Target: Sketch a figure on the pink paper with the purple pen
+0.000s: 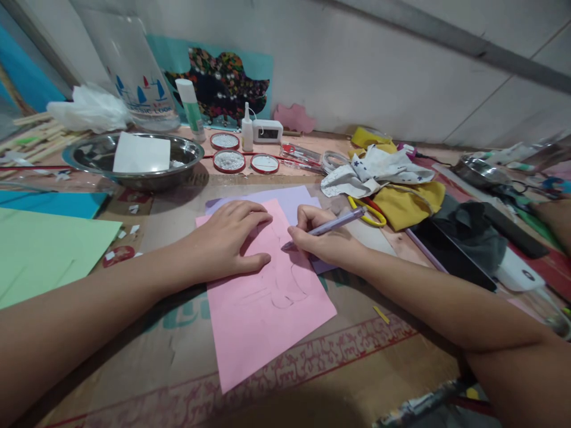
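Note:
A pink paper sheet (259, 321) lies on the cardboard-covered table, with faint pencil outlines drawn on it. My left hand (227, 241) rests flat on the sheet's upper part, fingers stretched out, pressing it down. My right hand (323, 241) is closed round a lilac pen (332, 224), whose tip touches the pink sheet near its right edge. A lilac paper sheet (285, 199) lies under the pink one, showing behind both hands.
A steel bowl (84, 157) holding a white paper stands back left, with green (40, 249) and blue (53, 203) sheets beside it. Round bead tins (229, 160), a glue bottle (247, 128), yellow scissors (368, 213), cloth pieces (379, 169) and a dark tablet (450, 252) crowd the back and right.

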Available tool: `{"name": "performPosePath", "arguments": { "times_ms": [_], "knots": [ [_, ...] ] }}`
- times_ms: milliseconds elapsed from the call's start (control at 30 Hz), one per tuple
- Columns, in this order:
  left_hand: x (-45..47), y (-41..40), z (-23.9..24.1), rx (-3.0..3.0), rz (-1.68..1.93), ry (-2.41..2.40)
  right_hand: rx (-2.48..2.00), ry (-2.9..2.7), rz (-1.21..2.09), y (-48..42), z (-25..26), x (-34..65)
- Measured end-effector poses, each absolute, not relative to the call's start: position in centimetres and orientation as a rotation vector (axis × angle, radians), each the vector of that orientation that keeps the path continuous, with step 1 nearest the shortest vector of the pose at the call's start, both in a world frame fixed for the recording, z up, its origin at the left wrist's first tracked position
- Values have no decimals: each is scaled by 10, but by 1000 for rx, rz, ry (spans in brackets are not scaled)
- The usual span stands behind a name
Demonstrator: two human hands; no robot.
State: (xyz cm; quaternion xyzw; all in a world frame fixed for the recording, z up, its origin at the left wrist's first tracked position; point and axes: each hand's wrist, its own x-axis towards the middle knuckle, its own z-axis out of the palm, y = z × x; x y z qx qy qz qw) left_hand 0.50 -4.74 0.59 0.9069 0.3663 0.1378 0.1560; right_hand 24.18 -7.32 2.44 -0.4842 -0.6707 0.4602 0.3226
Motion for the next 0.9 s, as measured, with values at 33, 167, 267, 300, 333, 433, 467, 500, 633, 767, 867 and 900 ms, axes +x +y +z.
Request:
{"name": "performPosePath", "arguments": {
  "times_ms": [33,167,267,300,333,433,467,500,633,767,867,900],
  "knots": [
    [5,-48,6,2594,392,1053,-1267,-1765,1200,-73,24,242],
    [5,-48,7,2585,379,1059,-1256,-1789,1195,-73,25,242],
    [5,-48,7,2584,386,1055,-1252,-1801,1226,-73,27,242],
    [5,-48,7,2586,390,1055,-1252,-1798,1243,-73,27,242],
    [5,-47,7,2591,392,1053,-1253,-1793,1264,-73,28,242],
    [5,-47,7,2600,384,1043,-1265,-1775,1291,-73,29,241],
    [5,-47,7,2600,383,1043,-1266,-1772,1283,-73,29,241],
    [5,-47,7,2598,382,1043,-1265,-1770,1270,-73,29,241],
    [4,-47,5,2598,396,1046,-1239,-1753,1252,-73,27,241],
    [4,-47,3,2600,412,1044,-1258,-1768,1273,-73,28,241],
    [4,-47,4,2590,405,1045,-1289,-1785,1283,-74,31,240],
    [5,-47,5,2589,401,1046,-1291,-1788,1285,-73,32,240]
  ]
}}
